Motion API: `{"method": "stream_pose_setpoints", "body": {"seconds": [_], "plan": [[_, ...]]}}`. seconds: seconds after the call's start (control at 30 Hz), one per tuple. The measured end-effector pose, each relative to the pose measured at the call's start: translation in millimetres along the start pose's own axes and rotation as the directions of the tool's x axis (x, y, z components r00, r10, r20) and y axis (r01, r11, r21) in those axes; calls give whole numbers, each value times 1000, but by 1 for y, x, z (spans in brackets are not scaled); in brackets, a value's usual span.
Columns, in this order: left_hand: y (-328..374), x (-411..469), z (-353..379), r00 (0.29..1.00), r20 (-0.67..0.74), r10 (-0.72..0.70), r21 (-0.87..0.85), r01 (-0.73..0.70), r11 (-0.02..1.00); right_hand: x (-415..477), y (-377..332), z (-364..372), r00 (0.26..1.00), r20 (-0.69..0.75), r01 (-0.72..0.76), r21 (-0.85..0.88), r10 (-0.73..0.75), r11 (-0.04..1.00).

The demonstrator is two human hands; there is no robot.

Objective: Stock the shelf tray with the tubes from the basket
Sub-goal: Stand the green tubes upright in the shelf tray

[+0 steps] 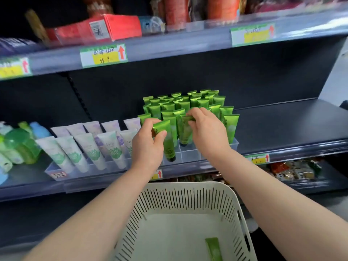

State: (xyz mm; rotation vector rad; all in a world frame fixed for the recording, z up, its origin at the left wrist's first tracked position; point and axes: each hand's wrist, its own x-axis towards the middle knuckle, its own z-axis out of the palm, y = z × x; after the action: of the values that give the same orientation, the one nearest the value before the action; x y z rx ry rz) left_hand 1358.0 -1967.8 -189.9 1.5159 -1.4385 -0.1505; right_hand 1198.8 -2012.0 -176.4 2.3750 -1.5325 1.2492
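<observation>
A clear divided shelf tray (190, 154) on the middle shelf holds several upright green tubes (188, 104). My left hand (148, 146) pinches the top of one green tube (168, 140), whose cap end sits in a front compartment. My right hand (206, 129) pinches the top of another green tube (185, 132) standing one row behind. Below, the white slotted basket (178, 200) holds one green tube (213, 248) lying on its floor.
A second clear tray (56, 171) to the left carries white and lilac tubes (90, 147). Green and blue bottles (22, 144) stand at the far left. The dark shelf (282, 125) lies to the right of the tray. Price tags (104, 55) line the upper shelf edge.
</observation>
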Motion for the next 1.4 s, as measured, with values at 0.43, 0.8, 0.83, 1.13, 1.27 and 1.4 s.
{"method": "stream_pose_setpoints", "body": {"seconds": [0.43,0.8,0.83,1.13,1.27,1.4], "plan": [[-8,45,31,995,68,-79,93,72,993,25,21,42,965,259,51,-322,36,946],[-26,54,60,972,144,-188,220,153,963,17,19,38,980,186,122,-310,-65,943],[-27,54,60,971,155,-183,228,145,963,16,19,37,982,177,124,-309,-71,943],[-13,50,50,980,147,-134,165,109,980,4,17,26,987,138,126,-320,-86,939],[-3,43,38,987,116,-111,156,92,984,-6,10,22,986,139,127,-307,-88,943],[4,34,25,990,101,-98,155,81,985,-17,5,16,983,162,134,-306,-87,943]]}}
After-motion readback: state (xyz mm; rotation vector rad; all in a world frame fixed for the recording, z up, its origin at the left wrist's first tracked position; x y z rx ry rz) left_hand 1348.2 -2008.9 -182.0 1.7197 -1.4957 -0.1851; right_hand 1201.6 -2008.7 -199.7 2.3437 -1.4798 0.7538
